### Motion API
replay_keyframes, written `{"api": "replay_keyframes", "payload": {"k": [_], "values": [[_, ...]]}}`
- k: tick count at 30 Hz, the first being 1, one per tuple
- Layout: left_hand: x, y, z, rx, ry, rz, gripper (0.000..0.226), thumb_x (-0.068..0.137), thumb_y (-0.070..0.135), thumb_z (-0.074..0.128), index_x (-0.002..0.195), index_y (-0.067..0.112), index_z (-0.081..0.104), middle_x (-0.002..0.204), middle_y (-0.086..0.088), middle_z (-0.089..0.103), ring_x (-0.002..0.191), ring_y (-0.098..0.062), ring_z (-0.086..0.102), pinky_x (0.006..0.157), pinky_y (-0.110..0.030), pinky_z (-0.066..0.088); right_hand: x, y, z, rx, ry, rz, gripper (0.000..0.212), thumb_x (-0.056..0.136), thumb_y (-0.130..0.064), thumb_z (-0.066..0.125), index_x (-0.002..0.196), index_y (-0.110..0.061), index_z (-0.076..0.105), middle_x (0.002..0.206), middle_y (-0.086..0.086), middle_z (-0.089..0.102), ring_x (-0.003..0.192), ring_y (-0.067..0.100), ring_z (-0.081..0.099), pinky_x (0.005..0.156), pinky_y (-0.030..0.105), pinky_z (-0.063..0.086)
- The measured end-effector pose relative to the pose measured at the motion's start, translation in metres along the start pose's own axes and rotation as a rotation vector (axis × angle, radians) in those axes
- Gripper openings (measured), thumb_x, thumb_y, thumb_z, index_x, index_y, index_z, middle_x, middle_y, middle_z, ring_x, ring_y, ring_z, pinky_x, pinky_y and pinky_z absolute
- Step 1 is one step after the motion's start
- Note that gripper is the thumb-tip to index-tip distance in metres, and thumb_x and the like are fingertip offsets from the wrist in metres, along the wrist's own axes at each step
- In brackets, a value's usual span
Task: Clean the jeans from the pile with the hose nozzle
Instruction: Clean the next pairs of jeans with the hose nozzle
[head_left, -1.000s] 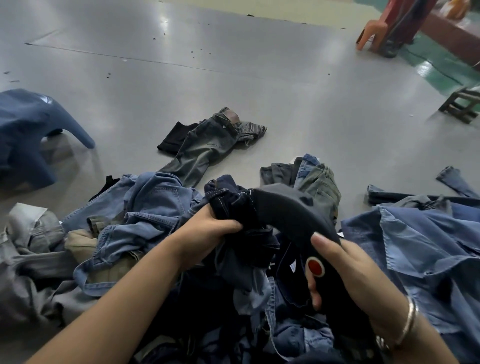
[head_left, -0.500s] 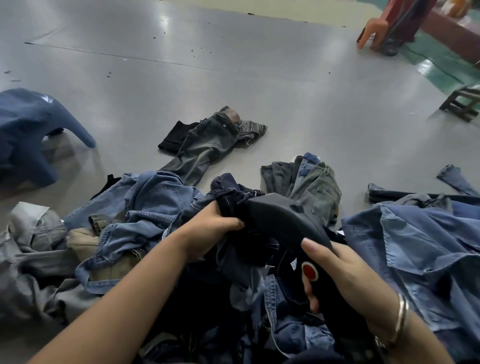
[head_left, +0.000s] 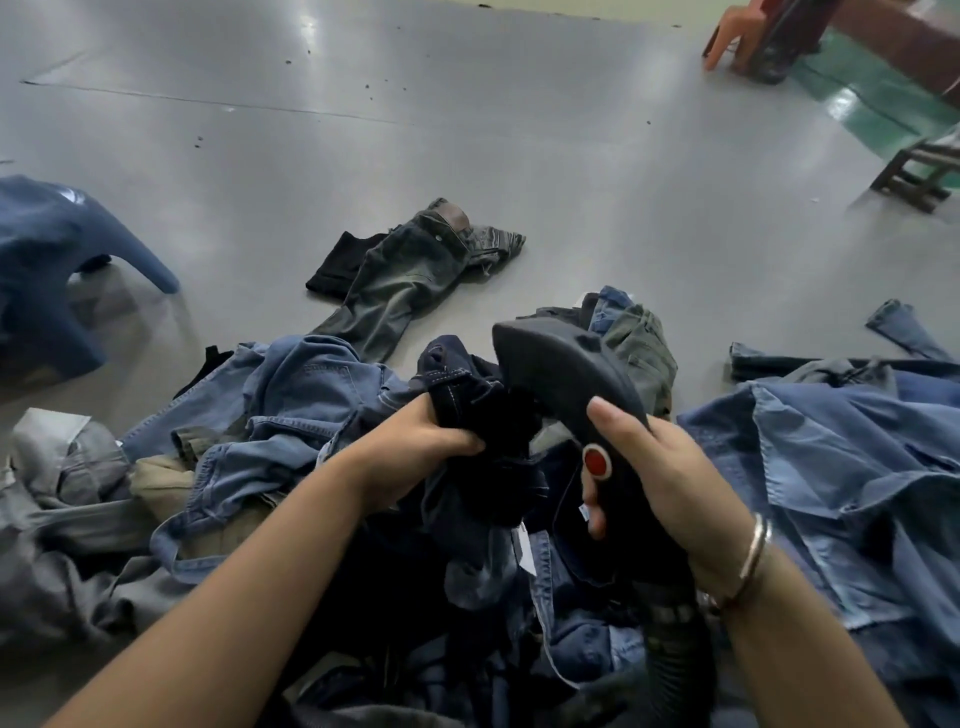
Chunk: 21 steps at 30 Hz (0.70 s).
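Matt dark plastic hose nozzle (head_left: 561, 374), soft denim jeans (head_left: 478, 410) — stitched, glossy smooth grey floor (head_left: 467, 119), shiny metal bangle (head_left: 756, 556)

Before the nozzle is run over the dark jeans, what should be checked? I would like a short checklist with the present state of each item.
1. Right hand grips the hose nozzle: ok.
2. Left hand holds the dark jeans: ok.
3. Nozzle head lies against the dark jeans: ok.
4. Jeans spread flat for cleaning: not ok, they are bunched in the fist.
5. Thumb on the red button: not ok, the button is uncovered beside it.
6. Hose free of the pile: cannot tell.
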<state>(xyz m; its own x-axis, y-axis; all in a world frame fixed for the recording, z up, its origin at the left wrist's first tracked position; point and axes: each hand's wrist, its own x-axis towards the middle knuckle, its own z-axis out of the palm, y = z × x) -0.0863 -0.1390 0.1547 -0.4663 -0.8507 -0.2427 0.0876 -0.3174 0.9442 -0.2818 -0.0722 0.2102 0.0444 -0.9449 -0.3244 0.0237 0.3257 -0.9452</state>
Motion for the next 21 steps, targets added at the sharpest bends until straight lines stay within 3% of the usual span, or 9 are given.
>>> {"api": "replay_keyframes", "payload": {"k": [3,7,11,13,16,19,21], "values": [[-0.001,-0.001,0.004,-0.014,0.085,0.019,0.028,0.080,-0.016,0.058,0.092,0.009,0.063,0.078,-0.004,0.072,0.077,-0.017,0.069,0.068,-0.024,0.057,0.018,0.010,0.007,0.184,0.206,-0.069,0.034,0.078,-0.034,0.070,0.081,-0.006,0.051,0.057,0.007,0.053,0.040,0.017,0.052,0.041,0.026,0.048],[-0.002,-0.003,0.014,-0.057,0.156,0.057,0.023,0.087,-0.010,0.055,0.095,0.008,0.066,0.081,-0.007,0.073,0.077,-0.018,0.070,0.064,-0.024,0.055,0.034,0.037,0.013,0.189,0.429,0.031,0.031,0.076,-0.019,0.080,0.092,-0.006,0.056,0.058,0.004,0.055,0.040,0.014,0.051,0.042,0.025,0.047],[-0.008,-0.006,0.024,0.001,0.126,0.067,0.021,0.089,-0.007,0.054,0.099,0.005,0.067,0.088,-0.007,0.074,0.085,-0.019,0.070,0.072,-0.025,0.056,0.043,0.051,0.014,0.227,0.465,0.154,0.025,0.078,-0.012,0.078,0.094,-0.002,0.062,0.064,0.008,0.059,0.042,0.014,0.054,0.042,0.023,0.046],[-0.009,-0.006,0.028,-0.040,0.139,0.064,0.022,0.087,-0.009,0.054,0.101,0.004,0.066,0.088,-0.008,0.074,0.084,-0.019,0.071,0.070,-0.024,0.056,0.045,0.056,0.014,0.239,0.495,0.164,0.020,0.078,-0.005,0.073,0.095,0.001,0.064,0.072,0.012,0.061,0.054,0.020,0.058,0.050,0.028,0.049],[-0.011,-0.008,0.033,-0.374,0.144,0.036,0.027,0.080,-0.008,0.052,0.098,-0.003,0.070,0.094,-0.020,0.072,0.086,-0.030,0.070,0.069,-0.031,0.058,0.048,0.053,0.014,0.238,0.562,0.110,0.011,0.075,0.002,0.066,0.085,-0.004,0.062,0.071,0.010,0.057,0.069,0.024,0.054,0.064,0.036,0.045],[-0.007,-0.021,0.036,-0.784,0.103,-0.045,0.037,0.071,-0.003,0.041,0.079,-0.001,0.077,0.088,-0.017,0.073,0.077,-0.028,0.072,0.063,-0.031,0.058,0.048,0.043,0.014,0.425,0.547,-0.016,0.018,0.077,0.011,0.061,0.080,-0.007,0.058,0.064,0.004,0.054,0.061,0.021,0.054,0.064,0.035,0.047],[-0.008,-0.029,0.038,-0.865,0.127,-0.079,0.039,0.067,-0.004,0.039,0.077,-0.001,0.077,0.089,-0.016,0.073,0.076,-0.027,0.072,0.063,-0.031,0.059,0.047,0.037,0.013,0.529,0.498,-0.077,0.019,0.079,0.014,0.058,0.084,-0.004,0.056,0.064,0.005,0.053,0.058,0.020,0.054,0.063,0.034,0.049]]}}
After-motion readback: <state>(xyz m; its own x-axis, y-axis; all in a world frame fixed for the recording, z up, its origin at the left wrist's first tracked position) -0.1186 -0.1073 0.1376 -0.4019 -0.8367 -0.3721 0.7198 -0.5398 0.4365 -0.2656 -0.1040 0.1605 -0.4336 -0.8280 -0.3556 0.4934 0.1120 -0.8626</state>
